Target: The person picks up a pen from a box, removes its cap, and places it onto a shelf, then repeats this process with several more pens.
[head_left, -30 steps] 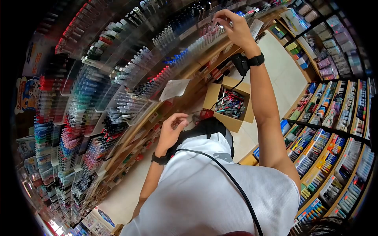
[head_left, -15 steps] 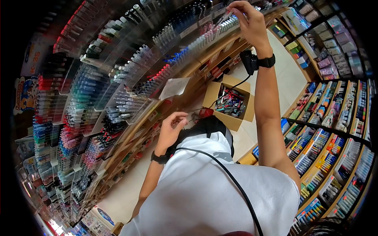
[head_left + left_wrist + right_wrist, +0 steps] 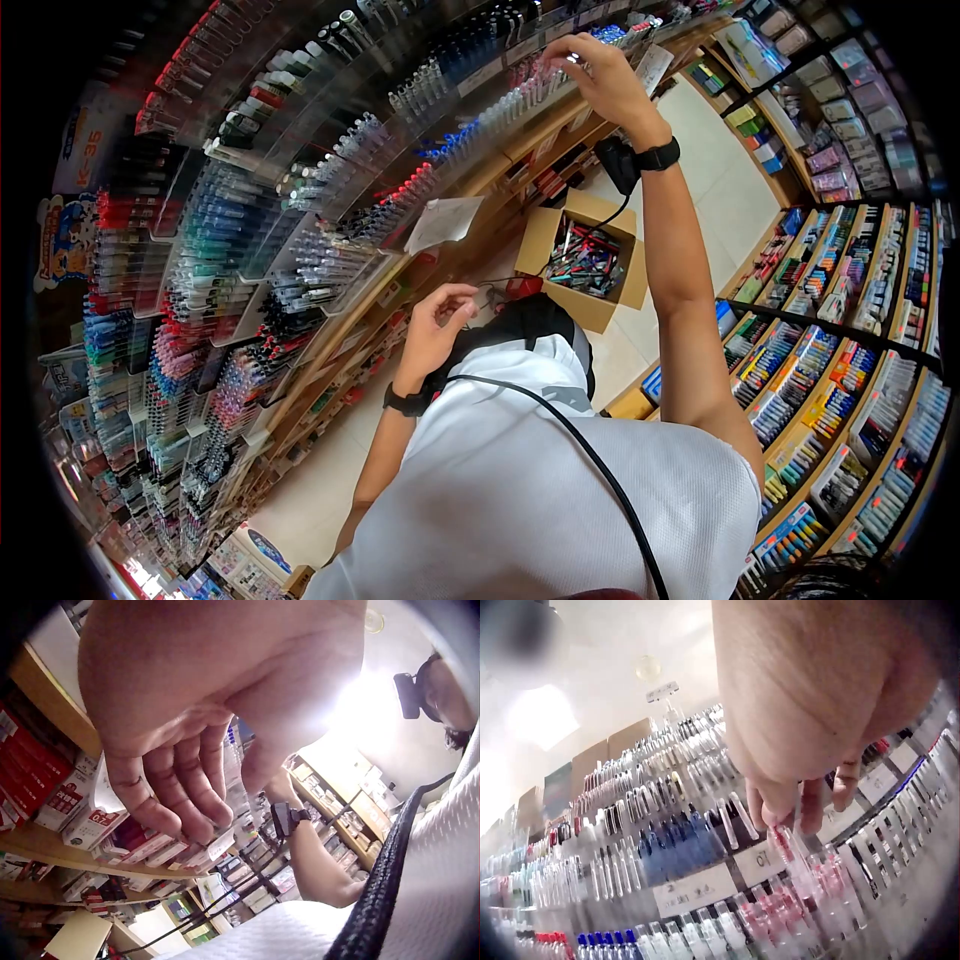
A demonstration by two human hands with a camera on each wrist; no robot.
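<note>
Our right hand (image 3: 605, 88) has its grip on the top of a clear, pink-marked pen (image 3: 784, 844) at the rack (image 3: 697, 892). We judge that crowding neighbouring pens (image 3: 780, 911) could snag if it lifts askew, or our fingertip pinch slip. Our left hand (image 3: 430, 335), loosely curled, holds nothing.

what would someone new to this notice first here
Probably the packed rows of pens sweeping down the left side of the head view. Next, the open box on the floor near the middle, filled with a jumble of mixed pens. Then the right hand, stretched out to the display at the top, its fingertips on a reddish pen in the right wrist view.
</note>
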